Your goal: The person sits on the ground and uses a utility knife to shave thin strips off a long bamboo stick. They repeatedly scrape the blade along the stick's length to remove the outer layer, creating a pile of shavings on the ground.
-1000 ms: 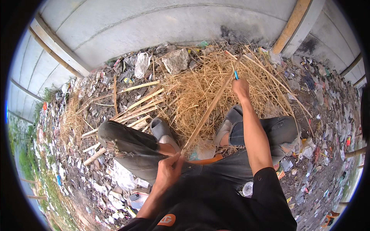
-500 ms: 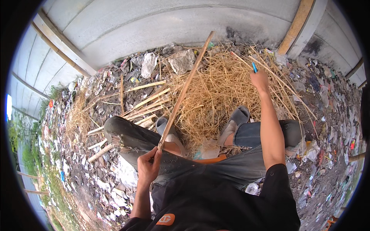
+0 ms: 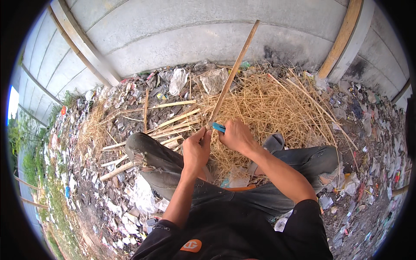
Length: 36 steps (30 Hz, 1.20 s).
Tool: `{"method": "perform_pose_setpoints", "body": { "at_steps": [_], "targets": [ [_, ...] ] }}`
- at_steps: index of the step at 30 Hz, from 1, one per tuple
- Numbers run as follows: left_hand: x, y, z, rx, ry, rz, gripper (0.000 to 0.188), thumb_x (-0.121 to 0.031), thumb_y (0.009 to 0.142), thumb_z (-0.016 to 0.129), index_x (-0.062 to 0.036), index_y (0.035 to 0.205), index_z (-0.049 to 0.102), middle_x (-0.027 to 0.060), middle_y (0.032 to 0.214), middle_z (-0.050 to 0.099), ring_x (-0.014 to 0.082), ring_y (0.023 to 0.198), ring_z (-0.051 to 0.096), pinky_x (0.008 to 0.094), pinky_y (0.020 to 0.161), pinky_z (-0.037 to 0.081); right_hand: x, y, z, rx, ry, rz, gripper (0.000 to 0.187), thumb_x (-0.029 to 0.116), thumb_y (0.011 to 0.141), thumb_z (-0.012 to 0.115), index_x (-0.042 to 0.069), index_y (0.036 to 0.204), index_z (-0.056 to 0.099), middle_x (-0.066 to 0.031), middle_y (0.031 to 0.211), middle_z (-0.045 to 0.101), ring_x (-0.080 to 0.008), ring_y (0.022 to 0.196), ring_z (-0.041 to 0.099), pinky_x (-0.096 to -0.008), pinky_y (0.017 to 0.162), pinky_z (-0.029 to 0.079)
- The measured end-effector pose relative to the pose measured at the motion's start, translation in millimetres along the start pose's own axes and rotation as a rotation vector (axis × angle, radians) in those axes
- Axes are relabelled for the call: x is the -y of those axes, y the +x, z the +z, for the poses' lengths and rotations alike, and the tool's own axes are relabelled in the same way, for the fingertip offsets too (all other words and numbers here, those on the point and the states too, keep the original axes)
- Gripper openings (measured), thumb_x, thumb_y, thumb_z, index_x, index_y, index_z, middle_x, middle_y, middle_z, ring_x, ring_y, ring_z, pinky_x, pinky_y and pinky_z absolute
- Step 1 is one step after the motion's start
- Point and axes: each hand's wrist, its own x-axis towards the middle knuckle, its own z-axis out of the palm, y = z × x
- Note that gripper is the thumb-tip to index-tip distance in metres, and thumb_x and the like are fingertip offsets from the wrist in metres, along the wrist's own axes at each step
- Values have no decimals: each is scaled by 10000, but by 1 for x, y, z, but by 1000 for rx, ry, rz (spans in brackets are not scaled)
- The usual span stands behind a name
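Note:
A long flat strip of wood or bamboo [image 3: 233, 71] slants up and away from me, its near end pinched in the fingers of my left hand [image 3: 196, 149]. My right hand [image 3: 237, 136] grips a blue-handled cutter knife [image 3: 219, 127], closed round it. The knife's front end meets the strip just beyond my left fingertips; its blade is too small to make out. Both hands are close together between my knees, above a heap of thin tan shavings [image 3: 268, 108].
Several split strips [image 3: 175, 123] lie left of the heap, with a thicker round stick [image 3: 117, 171] by my left knee. A grey rock [image 3: 214, 81] rests near the concrete wall [image 3: 195, 39]. Scraps of plastic litter the ground. An orange object [image 3: 240, 188] lies under my legs.
My right hand has come in from the far right, bringing the knife to the strip. My left hand has moved forward and right with the strip.

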Motion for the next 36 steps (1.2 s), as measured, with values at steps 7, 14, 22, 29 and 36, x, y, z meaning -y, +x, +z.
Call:
{"method": "perform_pose_setpoints", "body": {
  "at_steps": [7,14,22,29,36],
  "targets": [
    [1,-6,13,26,10,37,200,-173,998,655,25,973,670,270,660,578,460,598,574,439,561,454,-25,5,12,84,-55,71,261,170,832,678,-11,644,674,-161,531,608,-293,460,608,-432,463,473],
    [0,-45,9,172,23,-43,196,-160,1004,644,25,940,629,269,720,609,463,650,601,463,577,448,-98,41,-2,32,-9,420,251,123,849,632,3,628,637,-121,542,578,-227,430,540,-396,424,411],
    [4,-104,-29,356,-37,-10,211,-119,976,696,56,1090,725,180,646,607,94,587,502,310,562,441,-224,38,-53,-306,5,715,342,232,863,664,-96,771,705,-236,661,682,-360,599,689,-482,605,544],
    [30,-147,-110,542,29,-120,227,-171,973,707,39,1050,744,128,680,669,116,595,568,308,580,475,-318,7,-84,-522,146,787,331,212,905,611,-95,828,708,-277,706,689,-367,598,689,-494,554,510],
    [36,-138,-95,415,-44,-301,284,-229,1035,641,34,1118,712,49,684,611,80,632,519,288,587,448,-214,40,-104,-475,49,762,393,271,952,648,-77,779,703,-175,638,678,-281,522,668,-418,490,509]
  ]
}}
